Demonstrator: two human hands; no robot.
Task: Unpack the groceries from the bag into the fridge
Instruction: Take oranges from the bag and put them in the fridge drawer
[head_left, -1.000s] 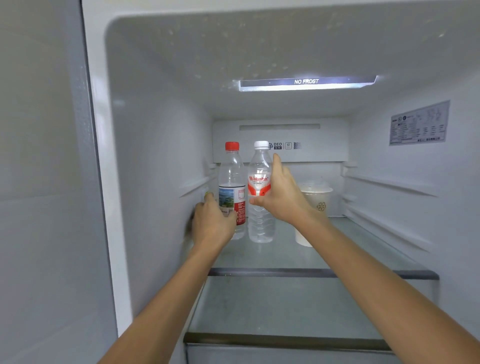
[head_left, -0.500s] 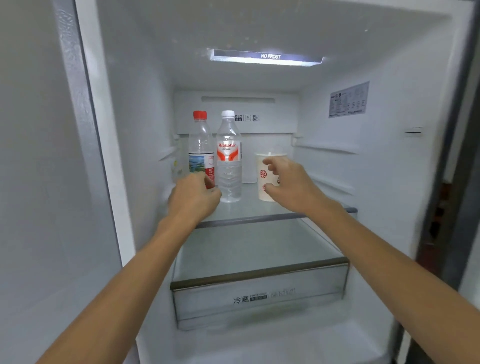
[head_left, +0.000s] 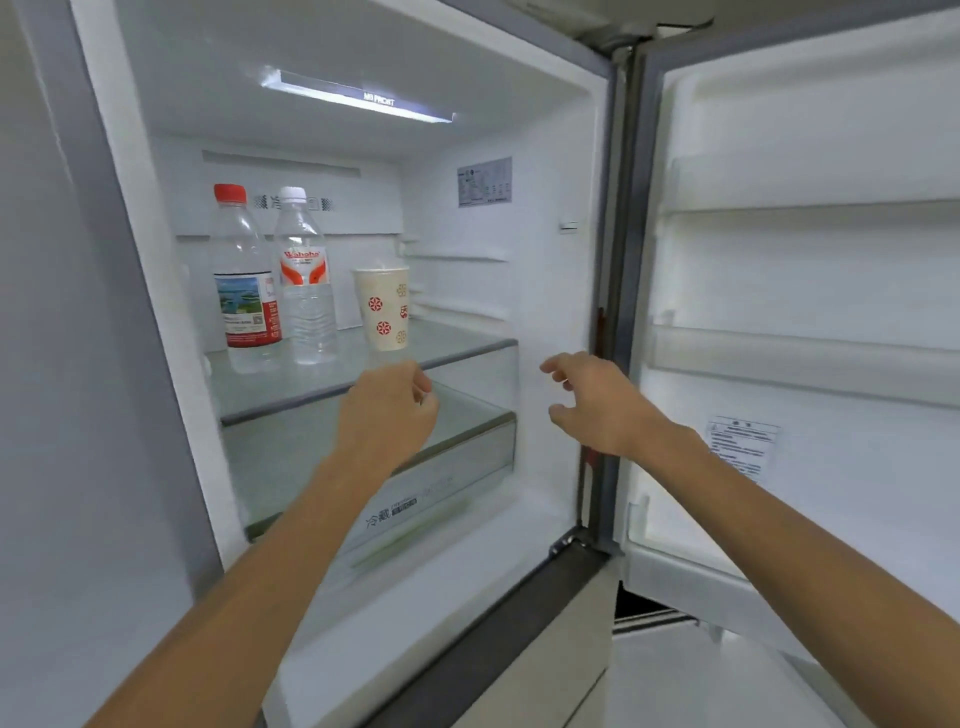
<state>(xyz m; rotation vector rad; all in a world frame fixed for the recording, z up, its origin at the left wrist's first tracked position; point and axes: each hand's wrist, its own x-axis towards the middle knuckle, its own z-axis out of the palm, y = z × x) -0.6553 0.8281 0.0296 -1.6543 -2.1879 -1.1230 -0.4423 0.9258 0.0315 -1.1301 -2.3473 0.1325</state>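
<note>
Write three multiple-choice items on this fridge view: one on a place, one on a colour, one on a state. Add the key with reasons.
1. Where does the paper cup stand?
A. right of both bottles on the glass shelf
B. in the door rack
C. between the bottles

2. What colour is the cap of the leftmost water bottle?
A. blue
B. red
C. green

3. What are the hands doing?
A. both hold bottles
B. one holds the cup
C. both hold nothing

Key: 1 A, the cup is right of the white-capped bottle; 2 B, its cap is red; 3 C, the left hand and the right hand are in front of the shelf, clear of everything.
</note>
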